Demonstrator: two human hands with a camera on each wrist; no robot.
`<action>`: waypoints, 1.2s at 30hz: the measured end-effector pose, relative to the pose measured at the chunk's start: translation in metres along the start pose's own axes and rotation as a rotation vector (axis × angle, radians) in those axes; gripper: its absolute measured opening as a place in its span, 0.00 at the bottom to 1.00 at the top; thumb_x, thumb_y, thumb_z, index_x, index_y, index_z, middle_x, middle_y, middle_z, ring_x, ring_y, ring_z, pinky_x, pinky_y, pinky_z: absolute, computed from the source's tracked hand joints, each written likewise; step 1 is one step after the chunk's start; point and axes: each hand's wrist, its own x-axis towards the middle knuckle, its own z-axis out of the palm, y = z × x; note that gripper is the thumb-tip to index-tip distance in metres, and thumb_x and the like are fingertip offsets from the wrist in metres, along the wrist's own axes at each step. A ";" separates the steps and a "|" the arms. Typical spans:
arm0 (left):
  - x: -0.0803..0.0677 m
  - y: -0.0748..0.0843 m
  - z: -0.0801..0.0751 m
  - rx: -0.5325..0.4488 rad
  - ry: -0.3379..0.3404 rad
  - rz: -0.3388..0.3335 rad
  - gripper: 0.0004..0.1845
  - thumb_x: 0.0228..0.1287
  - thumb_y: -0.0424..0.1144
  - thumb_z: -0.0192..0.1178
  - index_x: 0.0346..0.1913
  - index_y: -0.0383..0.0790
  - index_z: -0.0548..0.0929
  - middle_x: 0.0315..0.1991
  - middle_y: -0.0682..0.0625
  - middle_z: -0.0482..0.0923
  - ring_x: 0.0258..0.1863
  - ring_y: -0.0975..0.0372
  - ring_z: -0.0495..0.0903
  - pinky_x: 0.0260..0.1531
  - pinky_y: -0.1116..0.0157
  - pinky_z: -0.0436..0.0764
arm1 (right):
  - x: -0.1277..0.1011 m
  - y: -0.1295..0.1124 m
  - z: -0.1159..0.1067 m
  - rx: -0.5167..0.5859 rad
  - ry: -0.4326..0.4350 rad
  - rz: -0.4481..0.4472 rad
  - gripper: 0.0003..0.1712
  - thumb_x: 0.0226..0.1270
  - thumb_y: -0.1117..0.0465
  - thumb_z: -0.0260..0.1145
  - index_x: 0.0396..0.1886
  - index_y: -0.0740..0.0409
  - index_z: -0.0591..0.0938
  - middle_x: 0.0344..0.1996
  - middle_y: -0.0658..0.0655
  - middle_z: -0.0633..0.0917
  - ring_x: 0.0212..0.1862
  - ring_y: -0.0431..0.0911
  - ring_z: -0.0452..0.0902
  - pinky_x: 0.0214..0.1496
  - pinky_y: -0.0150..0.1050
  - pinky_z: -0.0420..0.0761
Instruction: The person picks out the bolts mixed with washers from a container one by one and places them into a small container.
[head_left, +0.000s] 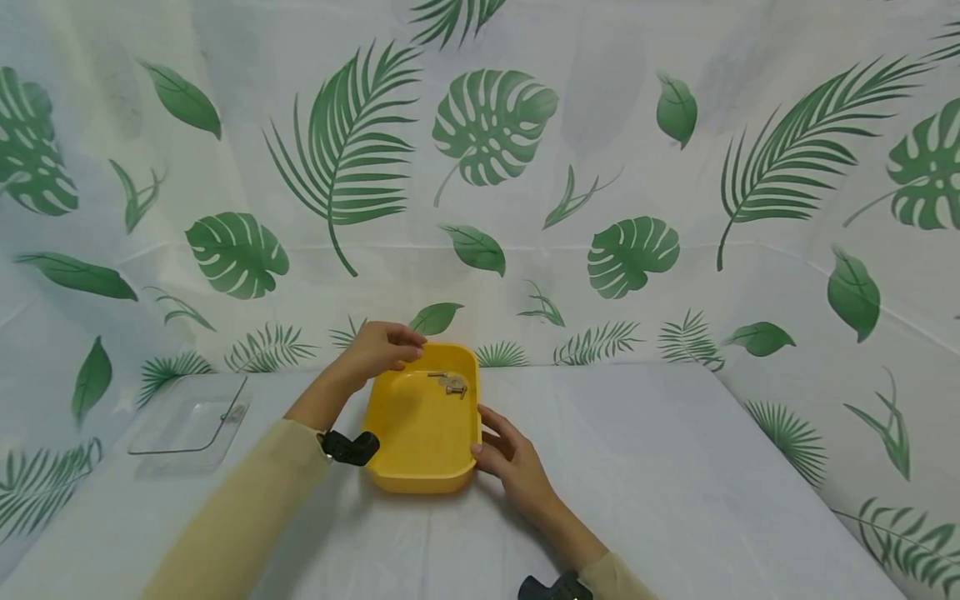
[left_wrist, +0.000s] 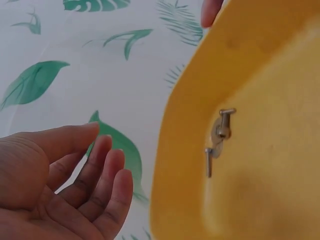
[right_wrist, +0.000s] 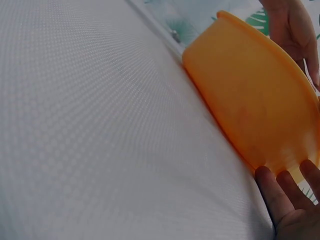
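Observation:
A yellow plastic tray (head_left: 423, 483) with raised walls stands on the white-covered table. Inside, at its far end, lie a few small metal parts (left_wrist: 223, 131), among them bolts and what look like flat washers. My left hand (head_left: 386, 348) hovers by the tray's far left corner. Its fingers (left_wrist: 120, 192) are loosely bent, with nothing between them. On the other side, my right hand (head_left: 513, 467) rests its fingertips (right_wrist: 263, 175) against the outer wall of the tray, low on the right side, with the thumb near the rim.
To the left on the table sits a clear plastic container (head_left: 187, 429) with a dark rim and a small metallic bit at its right side. Behind the table hangs a leaf-print curtain (head_left: 570, 283). Each wrist wears a black camera (head_left: 351, 448).

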 end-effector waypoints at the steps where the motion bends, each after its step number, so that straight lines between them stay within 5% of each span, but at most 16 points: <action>1: 0.003 0.001 0.003 -0.005 -0.004 0.007 0.17 0.71 0.37 0.62 0.59 0.35 0.82 0.57 0.40 0.82 0.55 0.51 0.81 0.60 0.54 0.83 | 0.000 0.000 0.000 0.005 0.001 0.000 0.36 0.75 0.59 0.62 0.78 0.54 0.63 0.77 0.62 0.65 0.72 0.62 0.69 0.58 0.34 0.85; 11: 0.021 -0.004 0.028 -0.056 -0.025 0.046 0.17 0.72 0.36 0.61 0.60 0.33 0.82 0.57 0.38 0.83 0.58 0.46 0.82 0.60 0.53 0.83 | -0.001 -0.003 0.000 0.016 -0.019 -0.012 0.36 0.75 0.60 0.62 0.78 0.55 0.63 0.77 0.62 0.65 0.73 0.62 0.68 0.59 0.34 0.84; 24: 0.044 -0.030 0.052 -0.126 -0.067 -0.003 0.16 0.71 0.34 0.61 0.59 0.34 0.82 0.58 0.39 0.82 0.55 0.50 0.84 0.60 0.55 0.83 | -0.002 -0.001 -0.001 0.022 -0.031 -0.018 0.36 0.74 0.61 0.62 0.78 0.56 0.62 0.77 0.63 0.65 0.73 0.63 0.68 0.58 0.34 0.85; 36: 0.046 -0.034 0.059 -0.021 -0.159 -0.034 0.17 0.66 0.26 0.57 0.56 0.35 0.84 0.53 0.39 0.84 0.45 0.54 0.82 0.52 0.62 0.85 | -0.003 -0.005 -0.001 0.011 -0.012 -0.003 0.36 0.74 0.61 0.63 0.78 0.56 0.63 0.77 0.62 0.66 0.73 0.62 0.68 0.59 0.34 0.84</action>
